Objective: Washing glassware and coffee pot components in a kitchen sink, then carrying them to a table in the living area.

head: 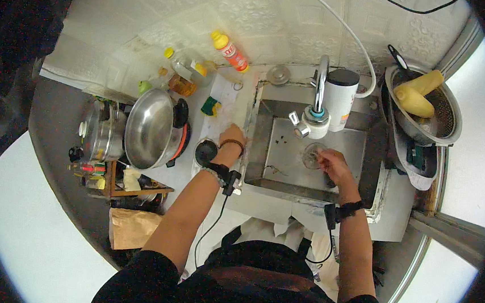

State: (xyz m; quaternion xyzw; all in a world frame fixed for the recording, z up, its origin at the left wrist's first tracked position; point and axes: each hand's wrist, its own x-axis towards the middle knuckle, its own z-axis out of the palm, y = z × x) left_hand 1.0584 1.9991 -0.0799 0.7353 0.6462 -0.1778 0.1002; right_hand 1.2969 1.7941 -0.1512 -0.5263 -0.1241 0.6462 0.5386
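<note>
My right hand (333, 162) is low in the stainless steel sink (292, 172), its fingers at the round drain strainer (313, 156); whether they grip it is unclear. My left hand (232, 135) rests on or just above the counter left of the sink, its fingers bent down and partly hidden. Near it lie a green and yellow sponge (210, 106) and a round black-topped container (206, 152). The chrome faucet (321, 85), with a white filter head (315, 123), reaches over the sink. Small dark scraps (281, 140) lie on the sink floor.
At the left stand a steel pan (149, 129), a lidded pot (106, 130) and several bottles (182, 85). A white cylinder (341, 97) stands behind the faucet. A metal colander (451, 125) with yellow peeled vegetables (415, 103) sits right of the sink.
</note>
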